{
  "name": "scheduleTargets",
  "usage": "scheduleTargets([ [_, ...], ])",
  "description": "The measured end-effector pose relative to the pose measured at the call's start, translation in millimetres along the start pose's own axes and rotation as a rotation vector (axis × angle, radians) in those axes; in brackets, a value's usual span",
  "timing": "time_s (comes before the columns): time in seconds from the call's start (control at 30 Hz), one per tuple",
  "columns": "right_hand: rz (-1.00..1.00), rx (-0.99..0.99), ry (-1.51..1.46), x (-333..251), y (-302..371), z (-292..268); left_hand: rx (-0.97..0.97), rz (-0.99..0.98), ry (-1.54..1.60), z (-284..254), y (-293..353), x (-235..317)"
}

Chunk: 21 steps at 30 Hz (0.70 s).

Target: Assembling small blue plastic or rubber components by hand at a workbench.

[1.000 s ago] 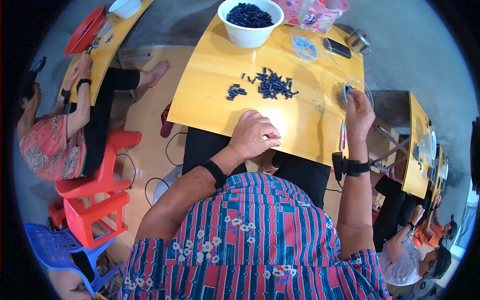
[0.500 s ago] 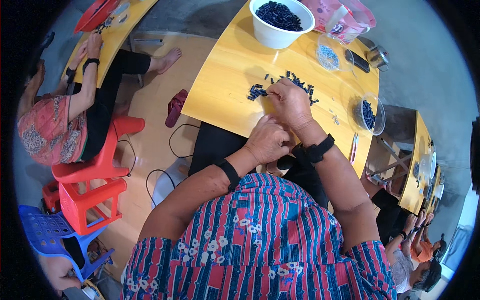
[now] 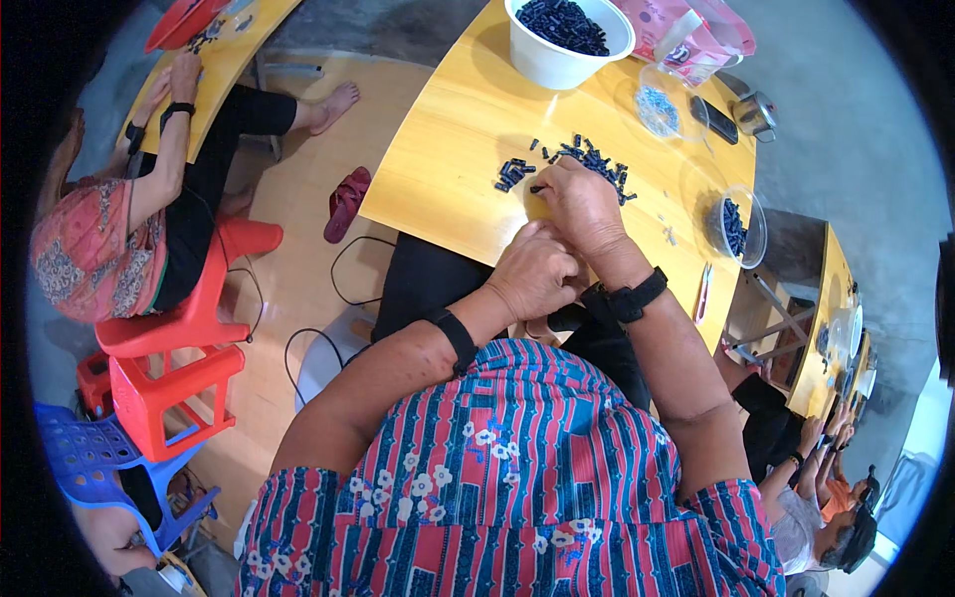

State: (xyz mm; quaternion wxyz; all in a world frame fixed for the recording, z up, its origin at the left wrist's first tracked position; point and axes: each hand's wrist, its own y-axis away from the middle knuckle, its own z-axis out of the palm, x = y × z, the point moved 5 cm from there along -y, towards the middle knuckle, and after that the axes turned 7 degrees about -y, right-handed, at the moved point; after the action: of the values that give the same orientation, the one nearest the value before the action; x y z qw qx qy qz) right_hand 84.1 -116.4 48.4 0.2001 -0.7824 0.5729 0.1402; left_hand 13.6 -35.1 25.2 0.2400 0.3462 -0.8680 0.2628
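My right hand (image 3: pixel 585 207) is closed in a pinch low over the yellow table (image 3: pixel 438 149), with a small black tube-like piece (image 3: pixel 537 188) at its fingertips. Just below it, at the near table edge, my left hand (image 3: pixel 537 271) has its fingers curled; anything inside them is hidden. Beyond the right hand lies a loose pile of small black tube-like pieces (image 3: pixel 609 171). A smaller cluster of the same pieces (image 3: pixel 513 175) sits to the left of its fingertips.
A white bowl (image 3: pixel 557 72) of black pieces stands at the back. To the right are a clear tub of blue-white bits (image 3: pixel 657 111), a dark case (image 3: pixel 714 121), a metal cup (image 3: pixel 753 114), a clear tub of black pieces (image 3: pixel 734 229) and snips (image 3: pixel 704 294). Other people work at side tables.
The view has shifted slightly. Both my hands stay in nearly the same place over the table, the right still pinching beside the black pieces.
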Motion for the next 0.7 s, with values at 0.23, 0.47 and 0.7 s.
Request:
scheduleTargets([
  [0.23,-0.039,0.101,-0.281,6.0,29.1,-17.8,0.050,0.053,0.035,-7.5,-2.6,-0.2],
  [0.47,0.289,0.242,-0.838,22.1,83.1,-18.9,0.111,-0.041,0.223,-15.3,-5.0,-10.5],
  [0.7,0.380,0.296,-1.073,27.3,107.3,-6.6,0.213,-0.336,0.552,-12.4,-1.3,-18.2],
])
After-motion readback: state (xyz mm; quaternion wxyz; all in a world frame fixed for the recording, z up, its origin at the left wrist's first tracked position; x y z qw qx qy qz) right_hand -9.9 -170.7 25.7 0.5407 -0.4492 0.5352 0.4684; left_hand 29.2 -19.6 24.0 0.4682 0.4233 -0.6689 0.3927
